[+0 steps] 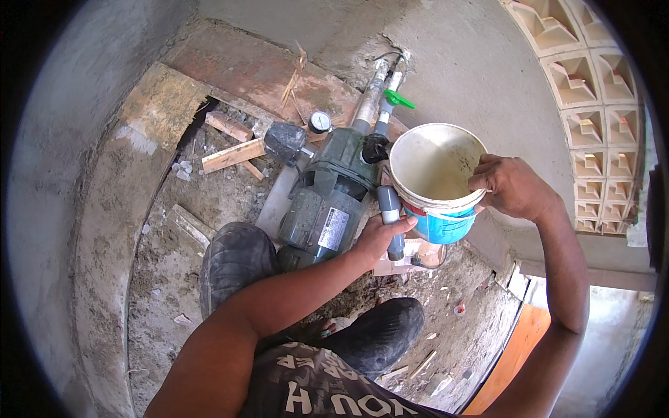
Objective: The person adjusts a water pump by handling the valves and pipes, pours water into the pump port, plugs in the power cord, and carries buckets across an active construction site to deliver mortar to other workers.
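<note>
Head view: right grip [514, 187] holds bucket [446, 228] by rim [439, 203].

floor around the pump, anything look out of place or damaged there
Yes: loose wood pieces and rubble lie scattered to the left of the pump, untidy beside a machine. Beyond them, the stained board has a ragged edge, perhaps broken.

Vent-block wall [587, 130] upper R, wood offcuts [233, 156] on dirt flr [164, 292], orange board [512, 352] lower R, grey conc. wall [59, 139] L
</note>
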`<state>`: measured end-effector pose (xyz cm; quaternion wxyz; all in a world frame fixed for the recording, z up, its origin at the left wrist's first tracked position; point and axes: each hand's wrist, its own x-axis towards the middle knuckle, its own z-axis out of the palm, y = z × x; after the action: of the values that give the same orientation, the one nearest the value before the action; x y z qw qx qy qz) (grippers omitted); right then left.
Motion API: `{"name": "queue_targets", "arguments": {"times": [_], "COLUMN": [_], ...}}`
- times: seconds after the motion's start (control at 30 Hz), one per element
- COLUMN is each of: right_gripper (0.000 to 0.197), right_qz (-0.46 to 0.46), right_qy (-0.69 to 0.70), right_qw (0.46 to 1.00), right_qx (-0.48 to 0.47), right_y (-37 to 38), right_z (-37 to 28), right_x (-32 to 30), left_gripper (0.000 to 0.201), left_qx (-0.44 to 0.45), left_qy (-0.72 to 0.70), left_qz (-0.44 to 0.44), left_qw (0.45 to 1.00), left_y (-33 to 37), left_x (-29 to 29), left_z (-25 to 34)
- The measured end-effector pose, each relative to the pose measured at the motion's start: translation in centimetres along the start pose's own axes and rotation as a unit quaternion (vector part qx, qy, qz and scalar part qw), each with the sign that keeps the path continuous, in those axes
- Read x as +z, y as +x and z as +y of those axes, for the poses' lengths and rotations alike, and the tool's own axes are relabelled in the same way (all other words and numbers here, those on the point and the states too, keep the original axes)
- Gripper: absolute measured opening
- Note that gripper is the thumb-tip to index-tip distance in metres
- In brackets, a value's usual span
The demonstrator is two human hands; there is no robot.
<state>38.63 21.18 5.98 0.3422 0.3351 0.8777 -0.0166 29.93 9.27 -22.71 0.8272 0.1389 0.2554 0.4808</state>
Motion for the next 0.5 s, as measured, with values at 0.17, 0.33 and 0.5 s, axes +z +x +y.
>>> {"name": "queue_targets", "arguments": {"times": [0.17,0.33,0.5], "right_gripper": [0.033,0.034,0.034], "right_qz": [-0.007,-0.005,0.001], "right_qy": [0.005,0.006,-0.003], "right_qw": [1.000,1.000,1.000], "right_qx": [0.005,0.000,-0.005], "right_y": [0.26,0.40,0.37], "right_z": [-0.25,-0.30,-0.10], "right_x": [-0.15,-0.37,-0.16], "left_gripper": [0.046,0.045,0.048], "left_qx": [-0.003,-0.002,-0.024], "left_qy": [-0.004,-0.010,-0.010], "left_qz": [0.003,0.003,-0.002], "left_qw": [1.000,1.000,1.000], "left_y": [0.08,0.03,-0.21], "left_x": [-0.07,-0.06,0.01], "left_z": [-0.15,-0.03,0.25]}}
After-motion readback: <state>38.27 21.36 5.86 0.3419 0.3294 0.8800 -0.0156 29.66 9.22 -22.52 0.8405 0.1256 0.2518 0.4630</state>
